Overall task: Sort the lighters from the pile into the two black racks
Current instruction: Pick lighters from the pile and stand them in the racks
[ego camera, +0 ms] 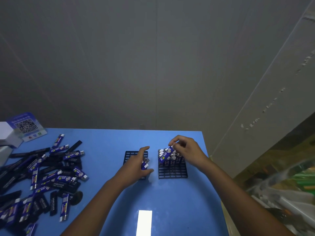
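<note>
At the centre of the frame two black racks sit side by side on the blue tabletop [170, 201]. The right rack [172, 172] has its far rows filled with upright lighters; its near rows show bare slots. The right hand [185, 150] pinches a blue lighter [166, 155] by its top end, tilted, with its lower end down among the standing ones. The left hand [136, 166] lies over the left rack [131, 155], fingers curled round a second lighter [145, 164]; how full that rack is cannot be told, since the hand hides most of it.

The pile [42, 176] of blue and black lighters sprawls over the left of the frame, well apart from the racks, so most of the job looks undone.

The likeliest slip is on the right. The lighter is tilted and close against its neighbours, so if pushed down at that slant it may catch a slot wall, jam, or knock the standing lighters askew. A pinch at the very top gives little control of the lower end.

The racks look light. A sideways shove from either hand could slide one across the smooth tabletop, and the right rack lies near the tabletop's right edge.

On the left, the hand blocks the view of the slots, so seating that lighter may go partly by feel and land it in a wrong or taken slot.

The dim light and dark racks make slot edges hard to see.
</note>
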{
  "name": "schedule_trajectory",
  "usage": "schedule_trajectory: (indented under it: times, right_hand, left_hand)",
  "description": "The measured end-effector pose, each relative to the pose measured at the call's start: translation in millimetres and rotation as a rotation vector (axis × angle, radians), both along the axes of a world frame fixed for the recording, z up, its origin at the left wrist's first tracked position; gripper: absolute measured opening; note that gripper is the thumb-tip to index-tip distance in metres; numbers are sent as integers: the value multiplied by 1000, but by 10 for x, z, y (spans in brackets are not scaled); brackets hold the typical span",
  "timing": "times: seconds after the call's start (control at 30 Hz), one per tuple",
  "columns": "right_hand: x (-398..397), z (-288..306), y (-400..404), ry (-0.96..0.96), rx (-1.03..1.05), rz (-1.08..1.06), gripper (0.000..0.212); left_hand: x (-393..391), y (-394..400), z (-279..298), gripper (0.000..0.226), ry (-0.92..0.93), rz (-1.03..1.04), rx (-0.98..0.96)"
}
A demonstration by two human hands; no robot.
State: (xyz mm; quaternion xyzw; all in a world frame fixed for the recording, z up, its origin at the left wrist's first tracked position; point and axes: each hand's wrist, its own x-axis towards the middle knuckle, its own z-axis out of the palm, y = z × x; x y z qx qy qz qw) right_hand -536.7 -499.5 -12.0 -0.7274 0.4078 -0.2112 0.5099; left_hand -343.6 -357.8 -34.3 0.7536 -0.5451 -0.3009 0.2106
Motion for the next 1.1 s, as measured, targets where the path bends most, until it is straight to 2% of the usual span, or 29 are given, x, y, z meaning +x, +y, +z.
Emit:
schedule_trajectory:
  times: [0.13, 0.33, 0.6, 0.77, 1.1]
  right_hand:
    - [-83, -2, -27, 71, -23, -2, 11]
    - [-185, 43, -9, 193, -45, 70, 15]
    - [-303, -76, -44, 373, -316, 109, 12]
    - [-316, -198, -71, 477, -416, 147, 11]
    - [-312, -348, -29, 531, -521, 164, 16]
  left_hand:
    - [-53, -23, 31, 84, 6, -15, 0]
    - [-88, -29, 9, 85, 27, -25, -11]
    - [-145, -84, 34, 85, 28, -25, 0]
    - [-170, -123, 7, 85, 52, -39, -1]
    - [-172, -160, -43, 83, 54, -48, 4]
